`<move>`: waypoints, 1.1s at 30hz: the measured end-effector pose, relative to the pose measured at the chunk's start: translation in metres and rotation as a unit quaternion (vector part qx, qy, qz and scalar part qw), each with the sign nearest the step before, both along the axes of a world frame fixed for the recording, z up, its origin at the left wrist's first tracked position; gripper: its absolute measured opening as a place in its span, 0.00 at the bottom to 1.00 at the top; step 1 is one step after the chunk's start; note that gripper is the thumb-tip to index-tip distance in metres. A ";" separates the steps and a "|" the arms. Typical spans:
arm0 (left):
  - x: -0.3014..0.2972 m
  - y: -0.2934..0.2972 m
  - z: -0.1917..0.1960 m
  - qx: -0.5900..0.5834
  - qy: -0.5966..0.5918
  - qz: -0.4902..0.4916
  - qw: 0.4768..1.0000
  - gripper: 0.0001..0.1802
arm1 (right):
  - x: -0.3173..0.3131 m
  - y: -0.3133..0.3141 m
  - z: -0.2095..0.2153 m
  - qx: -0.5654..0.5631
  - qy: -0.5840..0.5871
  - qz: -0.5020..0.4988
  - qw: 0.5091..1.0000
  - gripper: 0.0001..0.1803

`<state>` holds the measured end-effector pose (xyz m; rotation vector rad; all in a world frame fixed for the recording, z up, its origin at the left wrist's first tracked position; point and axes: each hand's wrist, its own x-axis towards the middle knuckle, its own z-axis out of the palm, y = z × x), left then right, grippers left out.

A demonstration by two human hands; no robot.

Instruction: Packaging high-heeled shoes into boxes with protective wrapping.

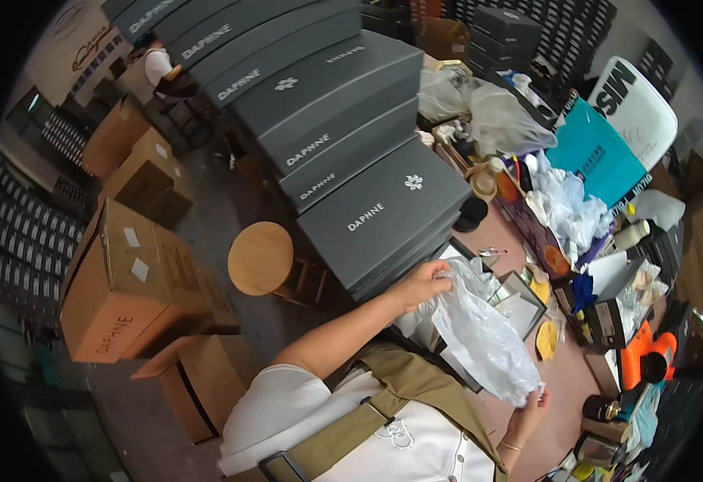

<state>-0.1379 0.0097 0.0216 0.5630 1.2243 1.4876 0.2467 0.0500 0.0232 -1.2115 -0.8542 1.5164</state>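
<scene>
A thin, crumpled white plastic bag [484, 333] is stretched between my two hands above the table. My left hand [426, 287] pinches its upper end, thumb and fingers closed on the film. Lower down and to the right, my right hand [530, 410] grips the opposite end near the table's front edge. Beneath the bag, partly hidden by it, lies an open dark-rimmed box [528, 296] with pale things inside. Just beyond my left hand rises a tall stack of dark grey shoe boxes [383, 210].
The pinkish table [570, 386] holds yellow sponge-like pieces [546, 341], a teal box [596, 153], crumpled white film [564, 201] and an orange tool [648, 353] at right. A round wooden stool [260, 257] and cardboard cartons [138, 277] stand left. A person [163, 66] sits far back.
</scene>
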 end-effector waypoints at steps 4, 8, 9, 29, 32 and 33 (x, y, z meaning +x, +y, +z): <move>-0.001 -0.022 0.015 -0.004 0.334 0.054 0.941 0.13 | 0.016 0.021 0.019 0.085 -0.141 0.097 0.982 0.22; -0.013 -0.023 0.010 0.012 0.143 -0.013 0.990 0.11 | 0.026 0.015 0.047 0.082 -0.268 0.163 0.946 0.25; -0.015 -0.024 0.003 -0.005 0.063 -0.015 0.998 0.11 | 0.030 0.019 0.038 0.108 -0.276 0.134 0.946 0.24; -0.002 0.046 0.011 -0.072 -0.197 -0.161 0.965 0.15 | 0.099 0.012 -0.019 -0.147 0.081 -0.077 0.983 0.04; 0.001 0.049 0.013 -0.144 -0.189 -0.162 0.958 0.20 | 0.104 0.013 -0.039 -0.152 0.071 -0.057 0.984 0.04; -0.011 0.045 -0.011 -0.154 -0.142 -0.185 0.960 0.20 | 0.102 0.016 -0.042 -0.167 0.072 -0.060 0.982 0.05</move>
